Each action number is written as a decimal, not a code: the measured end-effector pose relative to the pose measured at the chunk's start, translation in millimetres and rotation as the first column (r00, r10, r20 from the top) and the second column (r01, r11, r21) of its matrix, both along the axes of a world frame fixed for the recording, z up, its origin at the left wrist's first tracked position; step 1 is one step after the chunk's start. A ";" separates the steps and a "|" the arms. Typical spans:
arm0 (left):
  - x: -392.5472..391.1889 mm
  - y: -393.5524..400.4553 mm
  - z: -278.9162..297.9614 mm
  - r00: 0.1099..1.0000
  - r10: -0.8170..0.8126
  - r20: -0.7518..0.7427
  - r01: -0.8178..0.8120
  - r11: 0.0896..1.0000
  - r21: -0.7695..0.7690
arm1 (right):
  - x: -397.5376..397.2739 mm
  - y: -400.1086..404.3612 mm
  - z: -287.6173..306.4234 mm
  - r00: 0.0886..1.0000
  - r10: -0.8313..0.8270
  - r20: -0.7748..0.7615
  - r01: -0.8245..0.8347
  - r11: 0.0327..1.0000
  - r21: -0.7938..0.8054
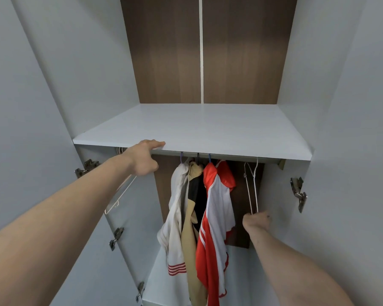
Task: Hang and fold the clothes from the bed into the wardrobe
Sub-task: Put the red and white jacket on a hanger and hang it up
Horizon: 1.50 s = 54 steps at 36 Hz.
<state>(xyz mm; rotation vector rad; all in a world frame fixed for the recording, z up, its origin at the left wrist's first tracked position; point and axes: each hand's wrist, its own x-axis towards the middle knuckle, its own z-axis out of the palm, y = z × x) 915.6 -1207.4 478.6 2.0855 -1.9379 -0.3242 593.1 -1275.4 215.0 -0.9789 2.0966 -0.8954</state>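
Shelf (208,129): smooth matt white laminate. Back panel (164,51) at 12 o'clock: dark brown woodgrain, slight sheen. Door hinges (298,193): bare shiny metal. Clothes (210,217) at 6 o'clock: soft cloth. Hangers (252,186): thin white wire.

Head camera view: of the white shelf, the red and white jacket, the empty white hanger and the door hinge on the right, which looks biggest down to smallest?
1. White shelf.
2. Red and white jacket.
3. Empty white hanger, held at its bottom by the right hand.
4. Door hinge.
The hinge sits nearer the camera than the hanger, yet looks smaller.
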 end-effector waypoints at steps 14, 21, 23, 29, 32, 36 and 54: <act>-2.4 0.9 -5.8 0.999 0.011 -0.046 -0.012 0.999 -0.031 | 20.2 11.5 8.6 0.996 0.087 0.010 -0.085 0.989 -0.119; -8.6 3.0 -6.4 0.999 0.031 -0.027 -0.031 0.999 -0.011 | 35.5 23.6 29.5 0.993 0.114 0.007 -0.110 0.973 -0.203; -11.5 5.1 -7.8 1.000 0.020 -0.009 -0.020 1.000 0.000 | 38.0 29.9 33.2 0.992 0.123 -0.010 -0.122 0.970 -0.211; -18.4 16.3 -18.2 0.996 0.017 0.090 -0.018 1.000 0.012 | 49.5 67.0 36.1 0.984 0.175 -0.017 -0.175 0.967 -0.186; -19.3 35.9 -38.2 0.994 -0.011 0.106 0.013 1.000 -0.022 | 56.5 92.9 36.9 0.975 0.220 0.037 -0.209 0.959 -0.192; -19.3 94.8 -93.6 0.997 -0.061 -0.042 0.058 0.997 -0.058 | 70.6 135.0 40.0 0.965 0.242 0.103 -0.213 0.949 -0.234; 39.2 466.2 -251.5 0.795 0.417 -0.441 -0.385 0.908 0.165 | 172.7 361.7 20.2 0.719 0.658 0.224 -0.618 0.753 -0.227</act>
